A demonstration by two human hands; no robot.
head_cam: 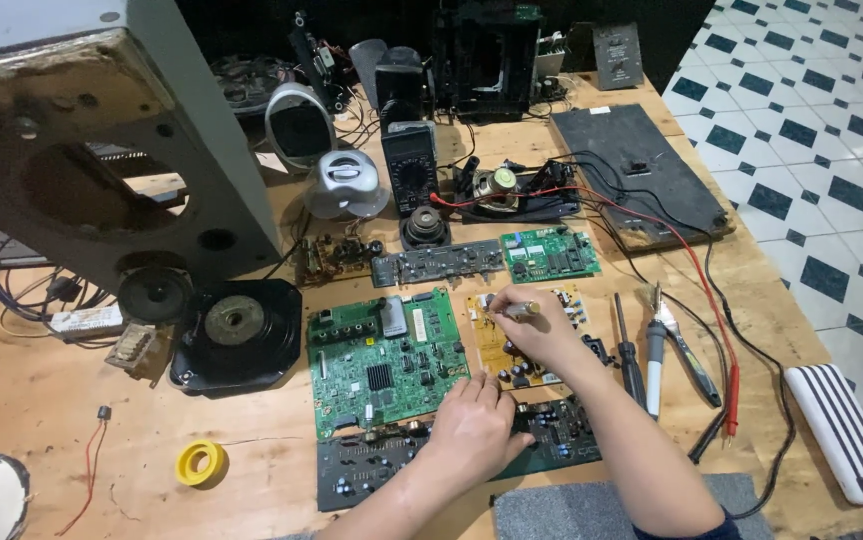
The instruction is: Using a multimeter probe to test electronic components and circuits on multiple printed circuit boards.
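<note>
My right hand (537,335) holds a slim metal-tipped tool (512,309) over a yellow circuit board (512,345), its tip touching the board's upper left part. My left hand (474,425) rests flat, fingers together, on a dark circuit board (372,470) at the table's front edge, just below a large green circuit board (382,360). Both forearms come in from the bottom of the view.
A multimeter (410,165) with red and black leads, a small green board (550,253), a grey panel strip (437,263), screwdriver (629,345), pliers (682,345), speakers (237,330), a yellow tape roll (200,462), a grey speaker cabinet (102,130) and a white striped box (845,430) crowd the wooden table (52,390).
</note>
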